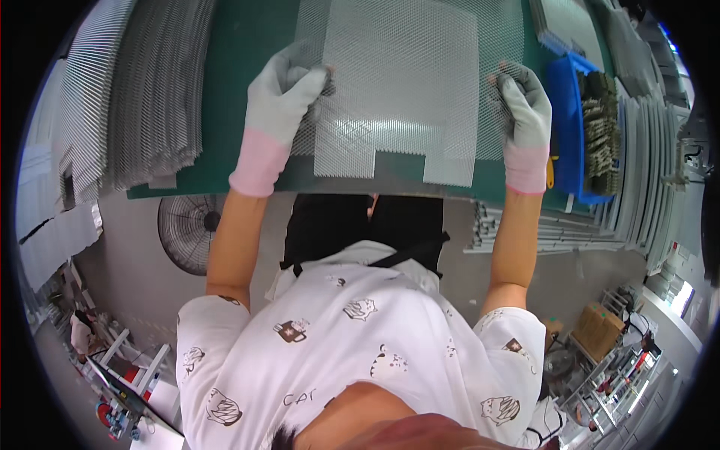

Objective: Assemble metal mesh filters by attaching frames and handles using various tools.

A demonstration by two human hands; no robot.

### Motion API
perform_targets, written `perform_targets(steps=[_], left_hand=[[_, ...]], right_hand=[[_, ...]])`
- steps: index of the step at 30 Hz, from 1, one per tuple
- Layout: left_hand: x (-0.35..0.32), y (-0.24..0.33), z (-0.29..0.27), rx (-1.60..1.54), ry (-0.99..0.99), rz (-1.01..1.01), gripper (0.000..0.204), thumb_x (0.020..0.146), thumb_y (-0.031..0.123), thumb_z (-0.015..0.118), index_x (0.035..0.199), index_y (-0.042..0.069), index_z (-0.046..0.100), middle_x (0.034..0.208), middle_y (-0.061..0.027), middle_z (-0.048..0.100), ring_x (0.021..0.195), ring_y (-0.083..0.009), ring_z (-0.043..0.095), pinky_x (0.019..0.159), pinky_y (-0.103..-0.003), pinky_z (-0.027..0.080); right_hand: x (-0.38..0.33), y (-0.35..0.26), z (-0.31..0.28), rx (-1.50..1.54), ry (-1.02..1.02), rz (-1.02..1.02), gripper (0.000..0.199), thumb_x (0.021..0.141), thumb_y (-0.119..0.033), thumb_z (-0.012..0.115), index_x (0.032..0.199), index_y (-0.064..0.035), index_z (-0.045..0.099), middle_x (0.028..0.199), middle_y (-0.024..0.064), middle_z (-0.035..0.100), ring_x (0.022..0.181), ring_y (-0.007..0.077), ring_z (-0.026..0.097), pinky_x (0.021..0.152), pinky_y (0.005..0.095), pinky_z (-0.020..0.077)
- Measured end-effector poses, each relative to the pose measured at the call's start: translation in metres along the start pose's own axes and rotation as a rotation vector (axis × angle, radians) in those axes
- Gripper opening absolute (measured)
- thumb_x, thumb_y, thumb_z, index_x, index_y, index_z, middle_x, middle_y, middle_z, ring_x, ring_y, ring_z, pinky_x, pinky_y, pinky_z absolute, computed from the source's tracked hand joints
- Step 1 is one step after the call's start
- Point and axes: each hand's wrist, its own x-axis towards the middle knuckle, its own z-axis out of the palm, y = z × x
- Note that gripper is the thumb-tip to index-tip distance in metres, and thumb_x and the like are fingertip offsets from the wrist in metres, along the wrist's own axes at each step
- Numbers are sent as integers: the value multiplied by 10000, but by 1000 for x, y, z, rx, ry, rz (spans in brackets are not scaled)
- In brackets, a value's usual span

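Note:
Both my gloved hands grip a wide, see-through metal mesh sheet (pixel 501 37) by its opposite side edges, over a green table. My left hand (pixel 281 90) pinches its left edge between thumb and fingers. At the right edge, my right hand (pixel 527 105) is closed in a similar pinch. A narrower, lighter mesh panel (pixel 405 75) with a rectangular notch in its near edge overlaps the wide sheet. Which of the two lies on top I cannot tell. The gloves are white with pink cuffs, and some fingertips look bare.
Stacked mesh sheets (pixel 161 90) stand on the left of the green table (pixel 236 45). On the right, a blue bin (pixel 566 120) holds several small metal pieces, beside more stacked panels (pixel 649 165). A floor fan (pixel 187 232) stands below the table's near edge.

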Motion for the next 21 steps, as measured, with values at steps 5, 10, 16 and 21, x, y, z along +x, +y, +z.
perform_targets(steps=[5, 10, 16, 21], left_hand=[[-18, -34, 23, 494, 128, 254, 628, 784, 255, 725, 1276, -48, 482, 963, -151, 646, 688, -114, 571, 643, -251, 480], [-34, -35, 26, 570, 69, 9, 669, 782, 252, 737, 1298, -62, 449, 1104, -183, 594, 874, -126, 575, 738, -243, 495], [-31, -32, 29, 542, 66, -28, 644, 778, 232, 734, 1298, -38, 466, 1109, -176, 594, 870, -127, 565, 754, -242, 492], [-26, -41, 29, 668, 78, 184, 616, 773, 180, 722, 1306, -3, 474, 1134, -184, 600, 902, -155, 594, 806, -267, 487]], right_hand=[[-38, 30, -20, -592, 168, 9, 398, 855, -164, 664, 1147, 88, 566, 897, 71, 636, 767, 77, 565, 689, 206, 470], [-47, 49, -27, -568, 177, 35, 408, 840, -167, 669, 1144, 87, 570, 885, 63, 629, 755, 78, 543, 702, 211, 463], [-42, 55, -28, -526, 167, 62, 412, 842, -166, 664, 1148, 92, 564, 890, 65, 632, 769, 81, 548, 709, 216, 466], [-43, 62, -32, -682, 184, -27, 384, 827, -152, 653, 1128, 75, 581, 932, 135, 661, 821, 146, 603, 752, 272, 490]])
